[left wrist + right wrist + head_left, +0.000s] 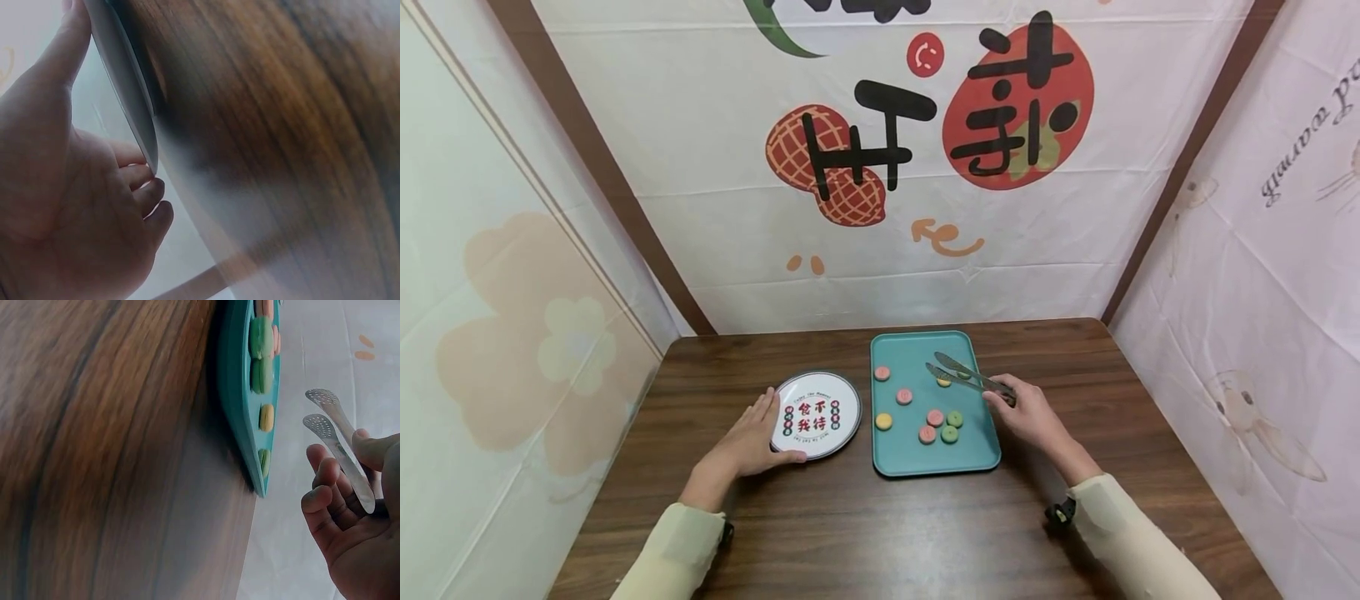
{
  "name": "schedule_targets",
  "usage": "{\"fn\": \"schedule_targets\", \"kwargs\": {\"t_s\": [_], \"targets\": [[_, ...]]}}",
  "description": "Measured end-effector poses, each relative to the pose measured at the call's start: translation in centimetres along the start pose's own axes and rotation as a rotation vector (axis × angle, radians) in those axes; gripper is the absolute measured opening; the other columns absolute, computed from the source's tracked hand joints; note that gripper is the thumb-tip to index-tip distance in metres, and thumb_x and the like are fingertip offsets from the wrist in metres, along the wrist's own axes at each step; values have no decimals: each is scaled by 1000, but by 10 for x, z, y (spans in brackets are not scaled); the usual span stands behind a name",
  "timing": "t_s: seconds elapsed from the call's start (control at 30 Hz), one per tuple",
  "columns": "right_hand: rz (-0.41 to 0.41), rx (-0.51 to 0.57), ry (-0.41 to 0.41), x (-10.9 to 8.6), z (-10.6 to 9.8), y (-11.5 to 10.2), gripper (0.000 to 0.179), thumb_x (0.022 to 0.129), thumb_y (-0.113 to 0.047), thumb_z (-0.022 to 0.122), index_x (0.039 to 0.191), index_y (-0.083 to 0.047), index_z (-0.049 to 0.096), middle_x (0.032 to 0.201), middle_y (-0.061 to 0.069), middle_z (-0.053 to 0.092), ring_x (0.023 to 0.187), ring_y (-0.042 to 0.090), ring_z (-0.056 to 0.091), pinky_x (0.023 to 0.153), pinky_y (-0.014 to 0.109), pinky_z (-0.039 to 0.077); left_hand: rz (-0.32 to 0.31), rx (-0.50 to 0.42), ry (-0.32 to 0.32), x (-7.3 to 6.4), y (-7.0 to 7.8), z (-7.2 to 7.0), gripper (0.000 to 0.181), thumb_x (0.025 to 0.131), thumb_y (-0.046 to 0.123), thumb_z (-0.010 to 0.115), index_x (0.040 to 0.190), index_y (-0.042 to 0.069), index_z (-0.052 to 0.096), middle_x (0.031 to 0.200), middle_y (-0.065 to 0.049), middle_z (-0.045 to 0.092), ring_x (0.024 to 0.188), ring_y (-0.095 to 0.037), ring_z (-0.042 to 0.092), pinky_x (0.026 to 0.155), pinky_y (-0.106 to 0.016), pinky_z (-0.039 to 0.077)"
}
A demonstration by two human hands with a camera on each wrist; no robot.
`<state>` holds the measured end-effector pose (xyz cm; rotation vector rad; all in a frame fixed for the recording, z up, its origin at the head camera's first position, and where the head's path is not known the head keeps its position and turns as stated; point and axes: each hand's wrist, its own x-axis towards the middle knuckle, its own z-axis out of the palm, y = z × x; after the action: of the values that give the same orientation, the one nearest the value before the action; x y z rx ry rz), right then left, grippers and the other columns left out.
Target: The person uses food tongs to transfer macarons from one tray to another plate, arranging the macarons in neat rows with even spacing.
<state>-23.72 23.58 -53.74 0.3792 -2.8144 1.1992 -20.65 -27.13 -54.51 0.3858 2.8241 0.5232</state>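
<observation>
A round white plate (817, 425) with a dark rim and red and black lettering lies left of centre on the table. My left hand (751, 439) holds its left edge, thumb at the near rim and fingers at the far left; the left wrist view shows fingertips curled against the rim. Right of the plate is a teal tray (895, 460) bearing pink, green and yellow macarons (904, 397). My right hand (1028, 410) grips metal tongs (340, 440) at the tray's right side. The perforated tips stand apart above a yellow macaron (943, 381) and a green one (264, 462), holding nothing.
The brown wooden table (880, 533) ends at a white printed cloth wall (880, 292) behind. More cloth walls stand on the left (512, 333) and right (1247, 358). A narrow strip of table separates plate and tray.
</observation>
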Motion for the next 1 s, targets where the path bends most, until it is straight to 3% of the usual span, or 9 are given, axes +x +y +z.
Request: {"fn": "schedule_targets", "kwargs": {"t_s": [0.2,0.5,0.63,0.87,1.0], "targets": [[-39,10,-32,6,11,-5,38,107,-30,71,131,-1,68,92,2,73,75,11,63,64,29,53,0,11,2,1,-2,2,138,85,76,76,165,-16,11,174,-36,7,161,-53,12,132,-63,15],[-68,47,-89,14,21,-14,28,108,-28,69,123,-4,69,77,-1,59,64,14,51,54,26,43,-14,20,21,1,-5,5,140,84,77,75,164,-17,10,173,-38,8,161,-53,12,132,-63,16],[-73,43,-92,17,25,-18,35,108,-30,69,129,-3,70,78,-2,60,63,14,51,53,27,43,-21,14,16,-1,-4,4,141,84,78,75,164,-17,10,173,-38,8,161,-53,12,131,-64,16],[-79,42,-100,25,33,-22,28,108,-31,69,122,-7,73,77,-1,59,60,13,45,53,27,39,-38,-18,0,-3,-3,3,140,84,78,76,166,-14,8,174,-36,6,161,-52,11,131,-64,15],[-82,30,-117,30,39,-22,34,108,-31,69,129,-4,72,87,1,67,62,13,48,53,28,42,-45,-19,-2,-2,-4,5,138,85,77,75,166,-13,9,175,-34,6,162,-52,11,132,-63,15]]}}
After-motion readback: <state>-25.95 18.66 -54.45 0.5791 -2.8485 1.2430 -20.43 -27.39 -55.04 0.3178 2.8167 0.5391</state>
